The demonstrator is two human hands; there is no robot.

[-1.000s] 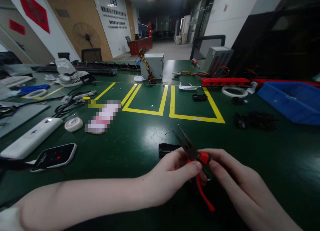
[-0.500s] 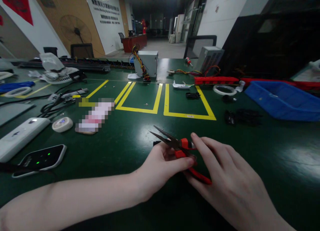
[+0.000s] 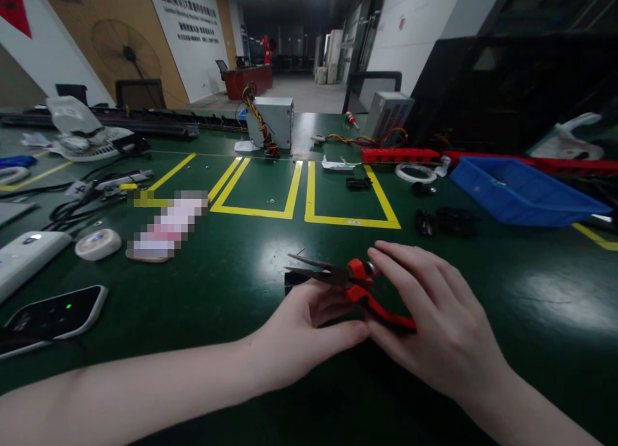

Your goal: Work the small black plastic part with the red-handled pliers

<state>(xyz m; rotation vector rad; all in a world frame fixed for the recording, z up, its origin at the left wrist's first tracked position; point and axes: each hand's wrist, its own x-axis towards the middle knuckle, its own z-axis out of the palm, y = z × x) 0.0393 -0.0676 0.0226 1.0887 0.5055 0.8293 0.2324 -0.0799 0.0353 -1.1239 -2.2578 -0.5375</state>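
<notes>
In my right hand (image 3: 444,324) are needle-nose pliers (image 3: 360,278) with red handles, their thin dark jaws apart and pointing left. The thumb and fingers bear on the two handles from either side. Curled just below the jaws is my left hand (image 3: 309,333), its thumb stretched toward the right hand. Out of the left fingers, beneath the jaws, sticks the end of a black part (image 3: 293,280); the rest of it is hidden in the hand. A thin wire-like sliver shows near the jaw tips, too small to name.
Beyond the hands, yellow tape (image 3: 350,223) marks frames on the green table (image 3: 232,278). A blue bin (image 3: 521,192) and black parts (image 3: 447,221) lie right, a tape roll (image 3: 98,244) and a blurred-out phone-like slab (image 3: 167,227) left. A power supply (image 3: 277,121) stands behind.
The pliers have turned, so their jaws point more level to the left. My left thumb has come off the red handle, and more of the black part shows. The view has shifted right.
</notes>
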